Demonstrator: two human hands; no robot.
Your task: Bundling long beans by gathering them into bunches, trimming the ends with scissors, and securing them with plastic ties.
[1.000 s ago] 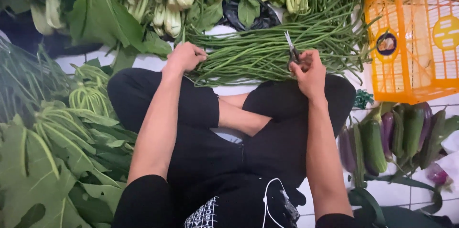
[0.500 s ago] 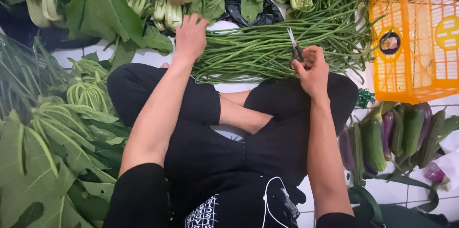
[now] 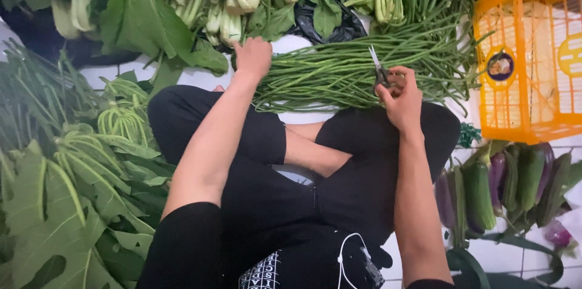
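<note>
A person sits cross-legged on a white tiled floor [image 3: 303, 43] ringed by greens, with broad leaves [image 3: 54, 204] at eight o'clock and an orange crate [image 3: 527, 59] at two o'clock. A long pile of green long beans [image 3: 339, 71] lies at twelve o'clock, seemingly untrimmed, so most cutting looks left to do. The left hand [image 3: 253, 57], now further forward than half a second ago, presses on the beans' left end, while the right hand [image 3: 400, 98] grips small scissors [image 3: 379, 71], blades up.
</note>
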